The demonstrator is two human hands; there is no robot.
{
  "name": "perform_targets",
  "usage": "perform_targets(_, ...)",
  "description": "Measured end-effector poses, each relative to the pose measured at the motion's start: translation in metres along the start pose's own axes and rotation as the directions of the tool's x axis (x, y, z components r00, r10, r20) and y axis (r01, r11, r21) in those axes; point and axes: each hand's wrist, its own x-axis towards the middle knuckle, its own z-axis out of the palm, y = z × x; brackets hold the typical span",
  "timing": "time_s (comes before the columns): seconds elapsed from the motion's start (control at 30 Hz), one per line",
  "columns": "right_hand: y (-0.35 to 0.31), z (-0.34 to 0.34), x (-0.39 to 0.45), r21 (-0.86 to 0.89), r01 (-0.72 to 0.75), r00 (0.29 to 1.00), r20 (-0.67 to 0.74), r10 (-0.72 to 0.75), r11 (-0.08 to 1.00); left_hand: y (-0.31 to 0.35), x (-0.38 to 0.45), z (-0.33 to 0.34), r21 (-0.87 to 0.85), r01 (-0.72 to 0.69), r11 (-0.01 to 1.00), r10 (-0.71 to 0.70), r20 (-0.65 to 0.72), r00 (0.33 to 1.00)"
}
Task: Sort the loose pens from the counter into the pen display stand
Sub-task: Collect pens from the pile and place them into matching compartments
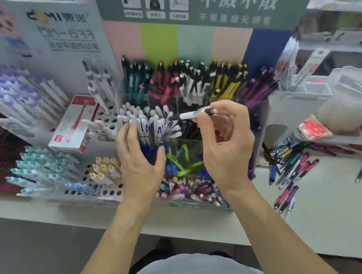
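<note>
Right hand (225,141) pinches a slim white pen (193,114) over the clear stand (189,144).

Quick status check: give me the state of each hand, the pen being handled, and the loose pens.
Right hand: pinching a white black-tipped pen, held level above the stand.
Left hand: fingers touching the upright white-capped pens.
Loose mixed-colour pens: lying on the counter, unsorted.
</note>
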Motion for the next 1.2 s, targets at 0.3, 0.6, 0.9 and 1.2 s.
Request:
perform_targets(0.3, 0.011, 0.002, 0.043, -0.180, 0.132, 0.947, -0.266, -0.177, 0.975, 0.006, 0.043, 0.006, 0.004, -0.267, 0.964, 0.266, -0.078, 0.961)
perform_targets(0.6, 0.036, 0.009, 0.093, -0.598, 0.255, 0.960, 0.253, -0.123, 0.760, 0.061, 0.086, 0.030, -0.122, -0.363, 0.924, 0.365, -0.008, 0.931)
perform_targets(0.9, 0.025, -0.025, 0.079, -0.490, 0.421, 0.903, 0.302, -0.305, 0.763, 0.066, 0.102, 0.031, -0.034, -0.367, 0.930, 0.366, -0.040, 0.930)
perform_targets(1.2, 0.111, -0.210, -0.071, -0.525, -0.668, 0.733, -0.341, 0.589, 0.528, 0.135, -0.006, 0.043, -0.353, -0.351, 0.867, 0.452, 0.262, 0.853)
